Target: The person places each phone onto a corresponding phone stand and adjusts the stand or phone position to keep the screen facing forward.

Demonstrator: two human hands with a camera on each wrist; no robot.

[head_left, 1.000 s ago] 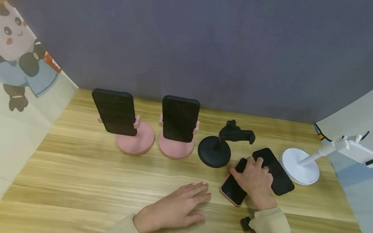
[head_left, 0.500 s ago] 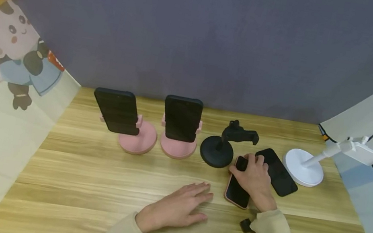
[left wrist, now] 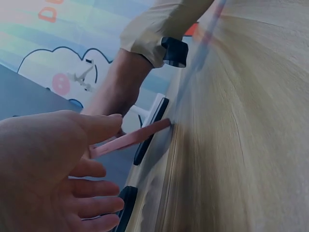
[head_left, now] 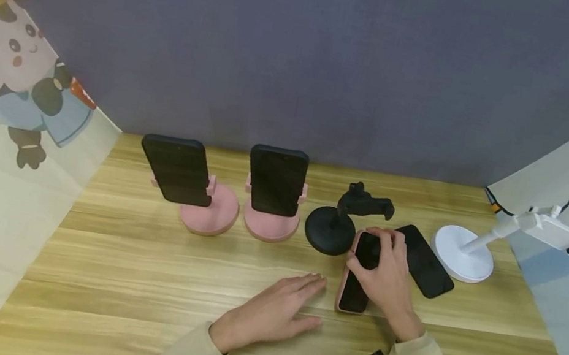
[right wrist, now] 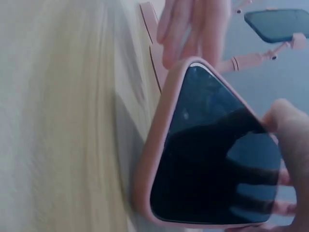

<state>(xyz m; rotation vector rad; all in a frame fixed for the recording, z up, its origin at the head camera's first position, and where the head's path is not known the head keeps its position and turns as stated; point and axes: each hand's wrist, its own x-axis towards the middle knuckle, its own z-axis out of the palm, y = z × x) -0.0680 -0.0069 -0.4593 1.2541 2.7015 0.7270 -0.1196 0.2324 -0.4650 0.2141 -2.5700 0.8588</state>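
My right hand [head_left: 389, 284] grips a smartphone in a pink case [head_left: 355, 294], thumb on its left side and fingers at its far end. In the left wrist view the pink-cased phone [left wrist: 133, 137] is tilted, its far end raised and its lower end close over the table. Its dark screen [right wrist: 207, 169] fills much of the right wrist view. My left hand [head_left: 271, 312] is held low to the left of the phone, palm down with straight fingers, touching nothing. Just beyond the phone stands a black phone stand [head_left: 330, 231] with an unoccupied clamp.
A second black phone [head_left: 426, 262] lies flat right of my right hand. Farther right is a white stand [head_left: 459, 255] with a white clamp head. Two pink stands [head_left: 208, 215] at the back left hold upright dark phones [head_left: 277, 181]. A grey-blue wall [head_left: 303, 56] borders the table's far edge.
The pink-cased phone has swung straighter and risen at its far end, with my right hand's grip around it. My left hand has barely moved.
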